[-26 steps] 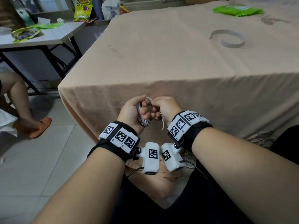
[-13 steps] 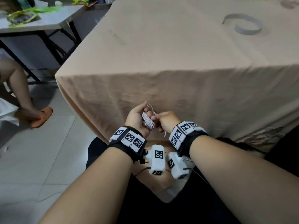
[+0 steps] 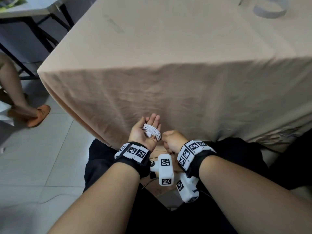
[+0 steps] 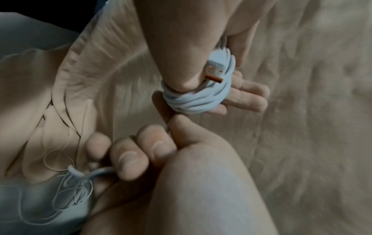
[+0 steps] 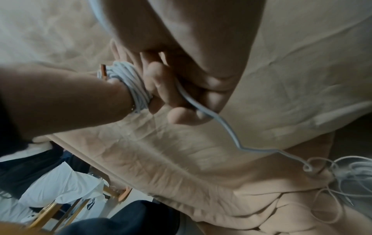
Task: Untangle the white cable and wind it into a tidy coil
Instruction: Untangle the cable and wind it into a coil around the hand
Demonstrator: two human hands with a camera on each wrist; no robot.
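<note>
left hand (image 3: pixel 143 132) has just opened flat, white cable (image 3: pixel 152 132) coil wrapped round its fingers, right hand (image 3: pixel 172 141) at its 3 o'clock pinching the loose tail, so winding's nearly done.

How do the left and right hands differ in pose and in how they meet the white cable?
The left hand lies palm up with straight fingers; the right hand is fisted, knuckles up. The left hand carries the wound coil and orange-tipped plug, looped round its thumb; the right hand grips the loose tail. Both hover in front of the tablecloth, on the same white cable.
</note>
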